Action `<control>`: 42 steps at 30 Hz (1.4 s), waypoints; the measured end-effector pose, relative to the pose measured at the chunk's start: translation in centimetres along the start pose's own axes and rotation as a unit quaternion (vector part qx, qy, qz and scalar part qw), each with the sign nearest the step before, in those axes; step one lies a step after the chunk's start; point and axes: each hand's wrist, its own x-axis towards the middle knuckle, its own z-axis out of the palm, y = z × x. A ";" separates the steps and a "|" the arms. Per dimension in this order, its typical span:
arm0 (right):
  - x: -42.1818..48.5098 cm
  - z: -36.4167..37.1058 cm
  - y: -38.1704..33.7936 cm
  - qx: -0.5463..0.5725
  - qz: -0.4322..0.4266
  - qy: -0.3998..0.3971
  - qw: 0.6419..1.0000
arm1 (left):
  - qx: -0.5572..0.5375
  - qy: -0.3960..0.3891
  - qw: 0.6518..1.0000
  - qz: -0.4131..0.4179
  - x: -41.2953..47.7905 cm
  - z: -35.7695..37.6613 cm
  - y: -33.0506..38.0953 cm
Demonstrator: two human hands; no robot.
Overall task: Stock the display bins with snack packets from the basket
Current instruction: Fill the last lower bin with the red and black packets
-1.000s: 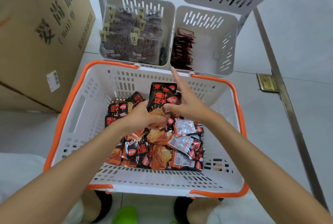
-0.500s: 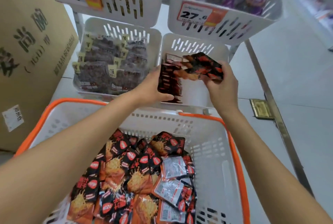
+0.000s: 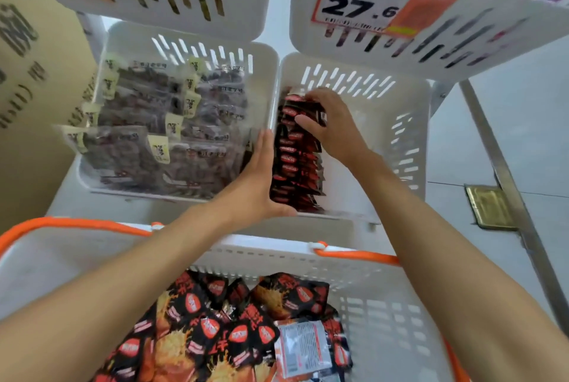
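Red-and-black foil snack packets point(image 3: 297, 160) stand on edge in a tight row along the left side of the white slotted plastic bin point(image 3: 400, 123) at centre right of the frame. The right hand point(image 3: 332, 126) is at the far end of that row, with its fingers curled over the tops of the last packets and gripping them. The left hand point(image 3: 258, 184) lies flat against the row's left face, fingers straight and together, with the thumb round the near end; it presses and grasps nothing. To the right of the row the bin floor is bare white.

Touching this bin on its left is a second white slotted bin point(image 3: 264, 74), filled with clear packets of dark snacks point(image 3: 172, 123) that carry pale yellow labels. Above, two more white bins overhang the top edge of the frame. The right one bears an orange-and-white price tag point(image 3: 363, 3) reading 27.6.

Across the bottom, under both forearms, is the white plastic basket with an orange rim point(image 3: 357, 254). It holds a loose heap of packets point(image 3: 234, 329) in the same red and black, one turned to show its silver back. A brown cardboard box point(image 3: 30, 104) with dark printed characters fills the left edge. At right, on the pale floor, a metal rail point(image 3: 505, 172) runs beside a brass plate point(image 3: 489, 206).
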 end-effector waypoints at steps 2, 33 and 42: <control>0.8 -0.3 0.1 0.018 0.028 -0.025 0.999 | 0.003 0.003 1.000 -0.004 0.1 0.1 0.1; -20.1 -0.9 -12.5 0.037 0.064 0.068 0.995 | 0.028 0.160 0.987 -0.015 -15.0 -2.2 5.7; -35.3 6.8 -8.5 -0.227 0.240 -0.449 0.830 | 0.032 0.108 0.988 -0.108 -26.5 0.1 1.6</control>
